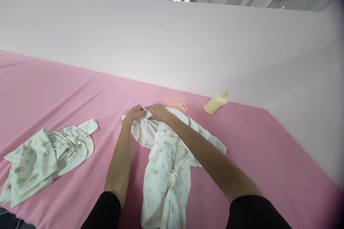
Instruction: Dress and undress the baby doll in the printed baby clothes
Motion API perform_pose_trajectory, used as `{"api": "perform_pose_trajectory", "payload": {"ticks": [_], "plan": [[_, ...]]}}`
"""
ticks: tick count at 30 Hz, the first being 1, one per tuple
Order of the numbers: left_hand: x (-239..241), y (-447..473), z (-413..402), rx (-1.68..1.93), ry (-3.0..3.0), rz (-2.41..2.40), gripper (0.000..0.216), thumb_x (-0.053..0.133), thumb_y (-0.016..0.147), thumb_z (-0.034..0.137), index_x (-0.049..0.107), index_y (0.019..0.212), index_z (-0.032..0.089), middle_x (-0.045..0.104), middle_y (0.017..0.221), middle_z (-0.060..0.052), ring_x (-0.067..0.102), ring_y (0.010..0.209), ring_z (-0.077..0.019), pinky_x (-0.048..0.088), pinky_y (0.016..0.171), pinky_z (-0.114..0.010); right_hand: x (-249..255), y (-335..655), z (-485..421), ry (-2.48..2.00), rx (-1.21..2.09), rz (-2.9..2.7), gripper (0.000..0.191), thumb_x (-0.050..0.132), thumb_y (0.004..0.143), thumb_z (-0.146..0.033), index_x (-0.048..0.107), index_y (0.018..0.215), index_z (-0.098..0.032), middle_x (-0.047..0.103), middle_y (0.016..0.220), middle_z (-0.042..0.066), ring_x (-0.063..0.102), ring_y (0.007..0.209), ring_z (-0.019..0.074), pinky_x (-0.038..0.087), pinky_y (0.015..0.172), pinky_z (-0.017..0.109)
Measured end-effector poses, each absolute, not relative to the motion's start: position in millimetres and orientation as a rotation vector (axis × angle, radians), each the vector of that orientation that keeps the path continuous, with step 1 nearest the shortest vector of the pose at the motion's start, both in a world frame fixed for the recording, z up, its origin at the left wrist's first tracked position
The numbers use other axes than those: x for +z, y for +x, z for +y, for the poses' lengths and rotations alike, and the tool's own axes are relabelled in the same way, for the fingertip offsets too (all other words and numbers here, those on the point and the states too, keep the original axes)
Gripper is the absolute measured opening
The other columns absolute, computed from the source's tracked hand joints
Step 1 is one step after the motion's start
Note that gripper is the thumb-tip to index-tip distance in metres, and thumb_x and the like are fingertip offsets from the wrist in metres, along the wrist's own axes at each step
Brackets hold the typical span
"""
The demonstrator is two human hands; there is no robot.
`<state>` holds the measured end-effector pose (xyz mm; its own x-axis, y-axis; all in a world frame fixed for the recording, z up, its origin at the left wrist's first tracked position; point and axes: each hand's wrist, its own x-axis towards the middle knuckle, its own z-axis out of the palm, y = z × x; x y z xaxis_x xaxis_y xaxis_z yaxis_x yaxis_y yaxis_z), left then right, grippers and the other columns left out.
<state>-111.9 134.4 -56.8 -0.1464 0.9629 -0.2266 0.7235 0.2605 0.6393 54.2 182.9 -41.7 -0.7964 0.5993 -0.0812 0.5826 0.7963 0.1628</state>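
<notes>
A baby doll (177, 104) lies on its back on the pink sheet, its head toward the wall. White patterned baby pants (165, 171) cover its legs, and a white baby shirt (205, 134) is spread around its upper body. At the shirt's left sleeve, my left hand (135, 113) has its fingers closed on the cloth. Close beside it, my right hand (158, 111) pinches the same sleeve, its forearm crossing over the doll's chest. The doll's arm on that side is hidden by cloth and fingers.
Another white baby garment with green prints (51, 157) lies crumpled at the left. A bottle with pale yellow contents (215, 103) lies tilted near the white wall (161, 43). The pink sheet (242, 143) covers the table.
</notes>
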Motion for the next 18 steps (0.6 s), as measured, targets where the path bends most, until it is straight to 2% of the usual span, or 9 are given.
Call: {"api": "perform_pose_trajectory", "payload": {"ticks": [3, 8, 12, 14, 18], "plan": [[-56, -110, 134, 0.53, 1.52, 1.955, 0.027, 0.053, 0.083, 0.031, 0.063, 0.104, 0.018, 0.072, 0.112, -0.011, 0.065, 0.094, -0.0228, 0.042, 0.07, -0.028, -40, 55, 182, 0.949, 0.192, 2.851, 0.047, 0.062, 0.093, -0.035, 0.053, 0.136, -0.017, 0.068, 0.128, 0.014, 0.062, 0.114, 0.0309, 0.042, 0.089, 0.04], [-57, -110, 134, 0.566, 1.507, 1.958, 0.023, 0.053, 0.079, 0.022, 0.065, 0.098, 0.017, 0.072, 0.11, -0.011, 0.064, 0.096, -0.0238, 0.043, 0.071, -0.029, -34, 58, 181, 0.955, 0.18, 2.848, 0.044, 0.063, 0.094, -0.036, 0.055, 0.133, -0.016, 0.068, 0.126, 0.014, 0.062, 0.113, 0.0298, 0.041, 0.088, 0.038], [-63, -118, 135, 0.602, 1.468, 1.94, 0.018, 0.054, 0.076, 0.017, 0.065, 0.091, 0.017, 0.073, 0.105, -0.011, 0.064, 0.095, -0.0216, 0.043, 0.071, -0.027, -23, 64, 184, 0.985, 0.178, 2.835, 0.034, 0.064, 0.093, -0.031, 0.06, 0.123, -0.018, 0.069, 0.122, 0.013, 0.063, 0.109, 0.0274, 0.041, 0.084, 0.035], [-68, -123, 137, 0.616, 1.441, 1.93, 0.018, 0.056, 0.076, 0.017, 0.065, 0.092, 0.016, 0.073, 0.105, -0.011, 0.064, 0.093, -0.0208, 0.043, 0.07, -0.026, -19, 68, 186, 0.994, 0.196, 2.834, 0.027, 0.062, 0.093, -0.027, 0.061, 0.119, -0.018, 0.069, 0.12, 0.013, 0.063, 0.106, 0.0265, 0.041, 0.081, 0.034], [-76, -135, 139, 0.626, 1.367, 1.855, 0.023, 0.059, 0.075, 0.018, 0.066, 0.097, 0.017, 0.072, 0.098, -0.008, 0.063, 0.08, -0.017, 0.044, 0.064, -0.024, -14, 72, 188, 0.999, 0.245, 2.816, 0.031, 0.061, 0.09, -0.02, 0.058, 0.121, -0.015, 0.067, 0.123, 0.014, 0.062, 0.108, 0.0279, 0.043, 0.082, 0.035]]}}
